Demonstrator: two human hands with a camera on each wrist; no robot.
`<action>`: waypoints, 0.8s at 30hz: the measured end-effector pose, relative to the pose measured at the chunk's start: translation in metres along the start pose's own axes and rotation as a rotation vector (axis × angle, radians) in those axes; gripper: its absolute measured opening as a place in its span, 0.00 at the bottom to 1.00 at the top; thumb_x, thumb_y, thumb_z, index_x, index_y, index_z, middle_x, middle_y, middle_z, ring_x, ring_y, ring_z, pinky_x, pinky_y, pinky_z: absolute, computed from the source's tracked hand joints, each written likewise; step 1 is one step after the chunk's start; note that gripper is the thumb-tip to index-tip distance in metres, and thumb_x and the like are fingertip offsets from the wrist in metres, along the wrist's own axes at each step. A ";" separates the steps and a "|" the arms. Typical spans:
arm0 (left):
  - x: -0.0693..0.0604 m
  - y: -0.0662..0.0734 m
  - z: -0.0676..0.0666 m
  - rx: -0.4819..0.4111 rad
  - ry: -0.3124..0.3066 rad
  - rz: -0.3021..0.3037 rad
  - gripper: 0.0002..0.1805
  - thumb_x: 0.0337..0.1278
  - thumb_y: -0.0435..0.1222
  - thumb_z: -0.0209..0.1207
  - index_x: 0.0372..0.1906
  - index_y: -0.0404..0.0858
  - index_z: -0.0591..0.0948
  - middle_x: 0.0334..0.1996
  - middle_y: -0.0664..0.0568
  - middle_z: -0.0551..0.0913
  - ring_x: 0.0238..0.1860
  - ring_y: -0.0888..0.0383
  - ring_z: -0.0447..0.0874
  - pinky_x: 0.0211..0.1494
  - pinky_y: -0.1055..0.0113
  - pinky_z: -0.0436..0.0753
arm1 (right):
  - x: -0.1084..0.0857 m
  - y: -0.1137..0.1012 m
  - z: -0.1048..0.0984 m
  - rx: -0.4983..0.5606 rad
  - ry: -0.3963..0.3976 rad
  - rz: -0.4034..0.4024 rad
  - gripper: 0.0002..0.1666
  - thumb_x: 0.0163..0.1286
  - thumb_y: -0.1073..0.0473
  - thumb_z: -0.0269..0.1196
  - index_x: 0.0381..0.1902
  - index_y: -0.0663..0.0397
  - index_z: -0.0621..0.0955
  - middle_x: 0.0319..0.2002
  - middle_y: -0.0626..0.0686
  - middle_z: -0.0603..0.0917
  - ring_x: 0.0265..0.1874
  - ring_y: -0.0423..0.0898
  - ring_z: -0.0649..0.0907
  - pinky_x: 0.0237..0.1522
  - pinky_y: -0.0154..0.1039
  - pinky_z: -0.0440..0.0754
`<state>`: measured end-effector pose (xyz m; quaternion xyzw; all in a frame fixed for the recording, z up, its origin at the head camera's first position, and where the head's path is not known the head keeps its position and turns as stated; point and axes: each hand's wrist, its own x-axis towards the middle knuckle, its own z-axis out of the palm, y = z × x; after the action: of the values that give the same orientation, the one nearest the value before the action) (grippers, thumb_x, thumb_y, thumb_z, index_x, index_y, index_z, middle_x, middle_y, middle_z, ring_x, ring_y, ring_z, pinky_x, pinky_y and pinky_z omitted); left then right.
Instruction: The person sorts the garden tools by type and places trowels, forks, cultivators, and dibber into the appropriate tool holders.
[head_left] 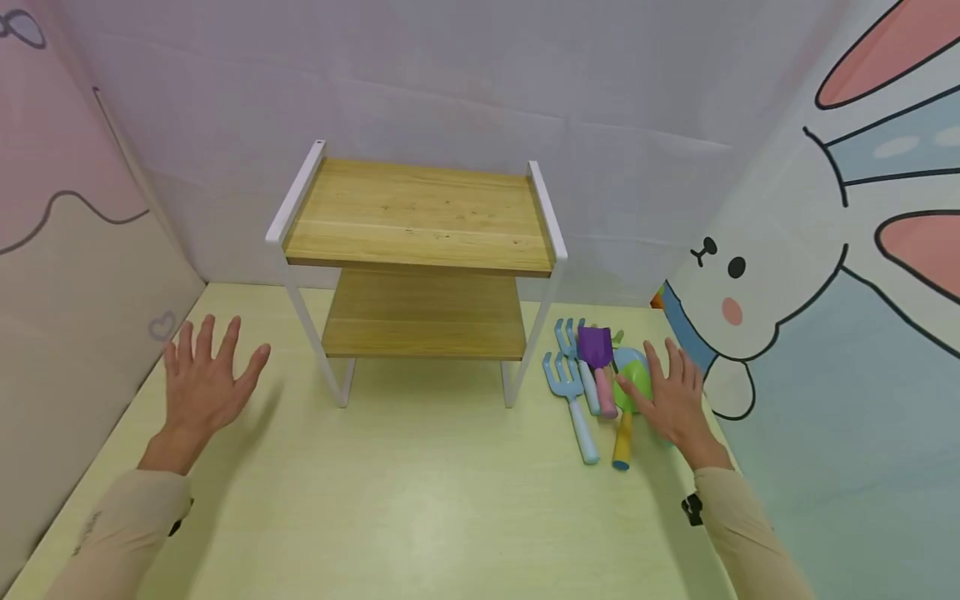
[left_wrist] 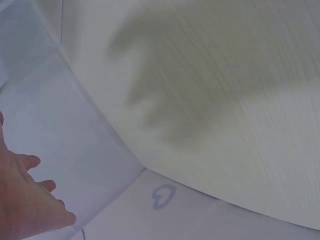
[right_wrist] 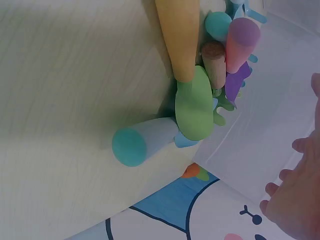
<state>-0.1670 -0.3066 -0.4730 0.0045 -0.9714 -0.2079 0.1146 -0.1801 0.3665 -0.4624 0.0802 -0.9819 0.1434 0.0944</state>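
Teal-ended handle [right_wrist: 154, 135]: right wrist view clear, head barely; left hand [head_left: 201, 392], right hand [head_left: 675, 404] spread, released.

Table [head_left: 420, 500] beneath both hands. Shelf unit [head_left: 551, 296] stands on it, between and beyond the hands: upper board [head_left: 420, 217] above lower board [head_left: 423, 312]. Back sheet [head_left: 450, 83] behind the unit. Left of the left hand [head_left: 202, 392]: left panel [head_left: 90, 333]. Right of the right hand [head_left: 678, 404]: right panel [head_left: 810, 375].

Tool cluster, right of unit, just left of right hand. Near fork [head_left: 581, 423] lies toward the person; far fork [head_left: 589, 390] behind it. Then inner shovel [head_left: 596, 346]; outer shovel [head_left: 628, 407] nearest the right thumb. Another handle [right_wrist: 150, 140] juts from beneath the outer shovel.
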 end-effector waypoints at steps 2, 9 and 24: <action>0.000 0.003 0.001 -0.037 0.030 -0.001 0.42 0.78 0.60 0.38 0.80 0.32 0.55 0.76 0.24 0.49 0.78 0.25 0.35 0.77 0.29 0.34 | -0.001 -0.001 0.001 0.028 0.024 -0.002 0.48 0.77 0.35 0.54 0.80 0.60 0.55 0.78 0.72 0.48 0.74 0.75 0.50 0.71 0.77 0.45; 0.002 0.014 0.001 -0.175 0.126 -0.029 0.38 0.80 0.54 0.40 0.74 0.26 0.63 0.70 0.22 0.61 0.71 0.21 0.53 0.74 0.30 0.51 | -0.001 -0.003 0.007 0.131 0.152 0.002 0.40 0.79 0.48 0.59 0.75 0.68 0.62 0.73 0.74 0.59 0.71 0.75 0.60 0.68 0.77 0.57; -0.003 0.058 -0.006 -0.403 0.198 -0.110 0.31 0.82 0.48 0.41 0.73 0.31 0.69 0.67 0.30 0.73 0.66 0.27 0.67 0.64 0.29 0.65 | -0.005 -0.014 0.017 0.309 0.196 0.114 0.34 0.79 0.56 0.60 0.72 0.71 0.64 0.67 0.74 0.66 0.59 0.70 0.74 0.58 0.67 0.75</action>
<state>-0.1608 -0.2564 -0.4447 0.0550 -0.8925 -0.4023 0.1964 -0.1755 0.3492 -0.4753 0.0235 -0.9373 0.3045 0.1679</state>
